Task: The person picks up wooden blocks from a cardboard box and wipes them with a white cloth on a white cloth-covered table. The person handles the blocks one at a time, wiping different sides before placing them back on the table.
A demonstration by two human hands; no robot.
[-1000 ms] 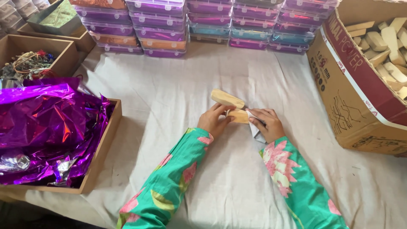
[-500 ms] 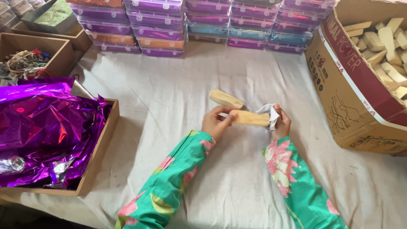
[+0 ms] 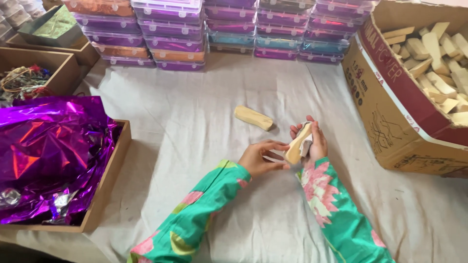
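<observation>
Head view: a white cloth (image 3: 195, 131) covers the table, with a cardboard carton (image 3: 390, 122) of pale wooden blocks at right and a tray of purple foil (image 3: 48, 151) at left. Half a second ago the block lay flat between both hands; now the right hand (image 3: 314, 143) grips the wooden block (image 3: 298, 143) upright with a white scrap. The left hand (image 3: 261, 158), fingers loosely open, touches its lower end. A second block (image 3: 253, 118) lies just beyond.

Open cloth (image 3: 195, 122) between foil tray (image 3: 105, 195) and cardboard box (image 3: 390, 122).
</observation>
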